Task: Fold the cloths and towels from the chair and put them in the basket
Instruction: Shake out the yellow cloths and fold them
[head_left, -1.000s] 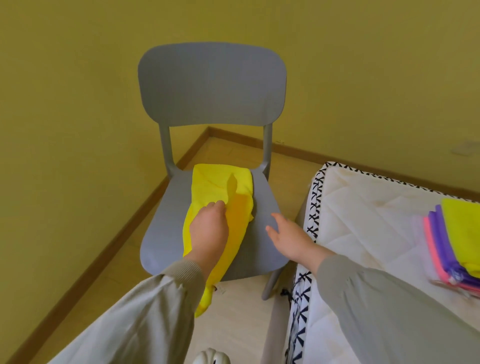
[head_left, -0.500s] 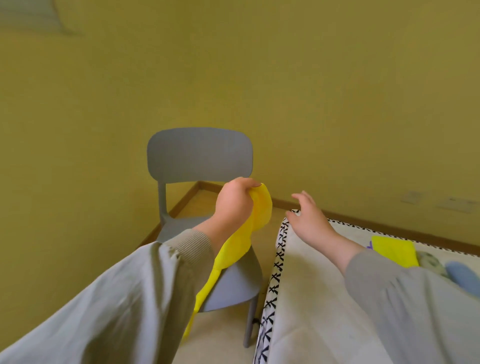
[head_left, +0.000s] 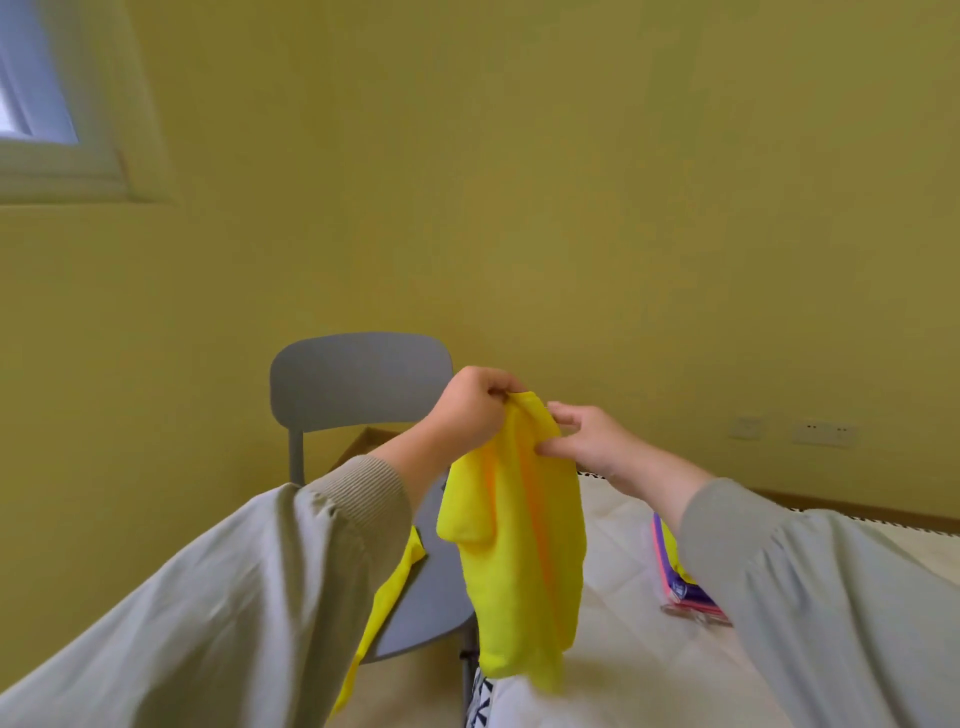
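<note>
White quilted mattress (head_left: 623, 571) carried one small stack of folded cloths (head_left: 675, 582), with pink and purple edges showing and a sleeve partly hiding it. The grey chair (head_left: 358, 379) stood just beside it on the pale floor (head_left: 410, 693).

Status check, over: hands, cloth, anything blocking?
Both left hand and right hand pinch the yellow cloth at its top. It hangs unfolded before the chair. Nothing blocking; basket not in view.

Left hand (head_left: 470, 405) and right hand (head_left: 587, 441) pinch a hanging yellow cloth (head_left: 519, 545).
</note>
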